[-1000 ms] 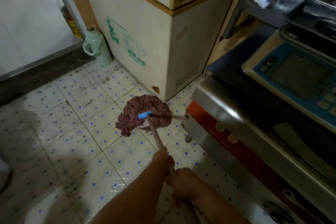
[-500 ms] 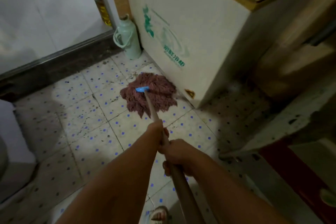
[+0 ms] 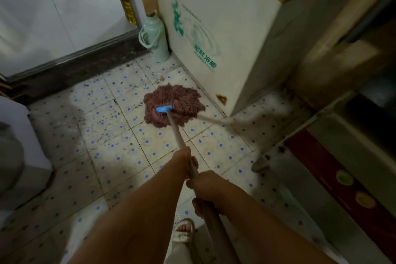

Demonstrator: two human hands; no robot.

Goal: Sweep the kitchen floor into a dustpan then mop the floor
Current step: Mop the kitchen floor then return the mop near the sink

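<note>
while both hands, the left hand (image 3: 188, 162) ahead and the right hand (image 3: 206, 188) behind, are gripping the mop handle (image 3: 179, 137), the mop head (image 3: 173, 105) is resting on the tiled floor (image 3: 120, 152) beside the freezer (image 3: 214, 28), so mopping is seemingly underway and the next stroke is calling for a pull back across the dirtier tiles.

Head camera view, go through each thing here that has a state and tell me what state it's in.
mop head: splayed flat on the floor tiles beside the freezer
mop handle: tilted, gripped by both hands
left hand: grips the handle, lower down
right hand: grips the handle, higher up
chest freezer: lid closed
green flask: upright, capped
</note>
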